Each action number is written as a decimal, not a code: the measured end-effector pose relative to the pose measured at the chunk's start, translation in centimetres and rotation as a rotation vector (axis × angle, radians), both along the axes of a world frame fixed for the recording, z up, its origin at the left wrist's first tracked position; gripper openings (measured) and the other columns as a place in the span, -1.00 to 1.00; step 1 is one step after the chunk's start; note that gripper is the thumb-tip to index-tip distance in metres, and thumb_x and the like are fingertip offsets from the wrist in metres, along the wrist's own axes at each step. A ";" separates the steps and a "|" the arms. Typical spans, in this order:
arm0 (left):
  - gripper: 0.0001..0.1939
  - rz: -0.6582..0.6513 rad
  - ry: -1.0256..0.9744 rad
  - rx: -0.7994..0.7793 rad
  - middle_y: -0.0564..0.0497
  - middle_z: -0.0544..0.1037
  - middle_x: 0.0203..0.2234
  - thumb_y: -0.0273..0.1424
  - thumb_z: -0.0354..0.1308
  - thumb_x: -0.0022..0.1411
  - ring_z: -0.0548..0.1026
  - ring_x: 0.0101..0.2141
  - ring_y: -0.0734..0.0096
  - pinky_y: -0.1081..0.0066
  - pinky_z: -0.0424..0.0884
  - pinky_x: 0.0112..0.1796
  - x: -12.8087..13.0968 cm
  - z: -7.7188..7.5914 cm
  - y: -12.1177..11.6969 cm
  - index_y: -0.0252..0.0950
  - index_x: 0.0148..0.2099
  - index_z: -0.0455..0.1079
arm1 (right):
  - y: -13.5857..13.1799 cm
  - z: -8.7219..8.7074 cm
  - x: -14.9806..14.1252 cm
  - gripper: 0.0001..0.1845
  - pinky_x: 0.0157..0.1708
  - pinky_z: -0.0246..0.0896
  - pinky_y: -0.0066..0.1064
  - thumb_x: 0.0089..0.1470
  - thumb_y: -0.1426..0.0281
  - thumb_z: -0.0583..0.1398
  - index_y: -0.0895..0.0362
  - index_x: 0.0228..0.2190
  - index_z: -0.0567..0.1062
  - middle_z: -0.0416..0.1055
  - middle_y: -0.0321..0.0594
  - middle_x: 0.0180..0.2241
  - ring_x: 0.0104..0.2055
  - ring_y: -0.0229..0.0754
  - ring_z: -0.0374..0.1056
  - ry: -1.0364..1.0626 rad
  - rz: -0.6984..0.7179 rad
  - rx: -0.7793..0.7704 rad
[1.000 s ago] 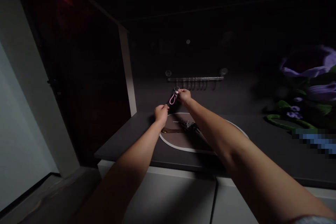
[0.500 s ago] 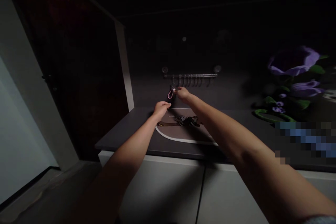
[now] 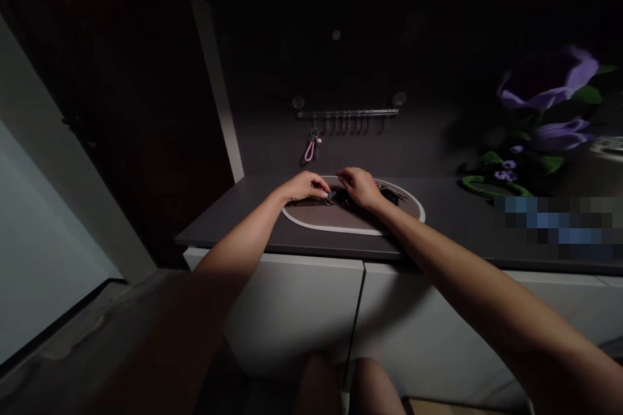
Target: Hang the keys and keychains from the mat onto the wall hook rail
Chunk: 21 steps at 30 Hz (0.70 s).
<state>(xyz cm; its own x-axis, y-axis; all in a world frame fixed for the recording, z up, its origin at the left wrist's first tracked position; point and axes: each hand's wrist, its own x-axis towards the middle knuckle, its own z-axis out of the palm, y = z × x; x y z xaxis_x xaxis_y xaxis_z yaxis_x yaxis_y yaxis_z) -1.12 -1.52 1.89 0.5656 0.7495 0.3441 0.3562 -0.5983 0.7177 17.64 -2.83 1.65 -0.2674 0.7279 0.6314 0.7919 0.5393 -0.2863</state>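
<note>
Keys [image 3: 331, 197], probably light, rigid, best held at one end, are being pinched by left hand [image 3: 307, 187]; right hand [image 3: 360, 188] curled, hold unclear.

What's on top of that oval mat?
On the oval mat I see keys and a brown strap. The left hand and right hand cover part of it, so anything beneath can't be seen.

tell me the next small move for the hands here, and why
Probably ease one set loose from the keys with the left hand: its fingertips are right at them, and the right hand is low over the same mat. Above, a pink-looped key ring hangs separately near the rail's left end.
</note>
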 end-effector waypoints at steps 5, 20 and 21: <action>-0.80 -0.050 0.082 0.205 0.03 0.51 -0.50 -0.44 0.31 -0.24 0.44 -0.42 0.42 0.46 0.30 -0.32 0.2 -0.3 0.2 -0.23 -0.42 0.53 | 0.6 -1.4 0.7 -0.75 -0.14 0.13 -0.39 0.07 0.47 0.04 0.21 -0.27 0.49 0.47 -0.06 -0.24 -0.17 -0.16 0.34 -0.101 -0.016 0.036; -0.97 0.104 -0.004 0.147 0.02 0.48 -0.48 -0.46 0.21 -0.06 0.38 -0.38 0.46 0.44 0.25 -0.20 0.8 -0.8 0.8 -0.31 -0.46 0.46 | 1.5 -1.6 -0.2 -0.76 -0.18 0.14 -0.41 0.03 0.49 0.07 0.20 -0.30 0.50 0.47 -0.05 -0.24 -0.18 -0.14 0.34 -0.095 -0.020 -0.005; -0.96 0.129 -0.019 0.140 0.03 0.48 -0.49 -0.46 0.19 -0.03 0.38 -0.40 0.47 0.45 0.25 -0.22 0.7 -0.8 0.8 -0.33 -0.45 0.45 | 1.5 -1.5 -0.3 -0.76 -0.19 0.14 -0.41 0.03 0.49 0.06 0.20 -0.29 0.50 0.47 -0.06 -0.24 -0.19 -0.14 0.34 -0.089 -0.022 -0.006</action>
<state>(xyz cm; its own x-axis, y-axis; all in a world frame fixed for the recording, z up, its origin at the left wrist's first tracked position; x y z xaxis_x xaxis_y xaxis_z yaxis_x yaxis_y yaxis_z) -0.38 -0.70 1.05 0.4607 0.7594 0.4594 0.4235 -0.6429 0.6382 17.39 -1.37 0.11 -0.3065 0.7378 0.6015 0.8259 0.5203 -0.2173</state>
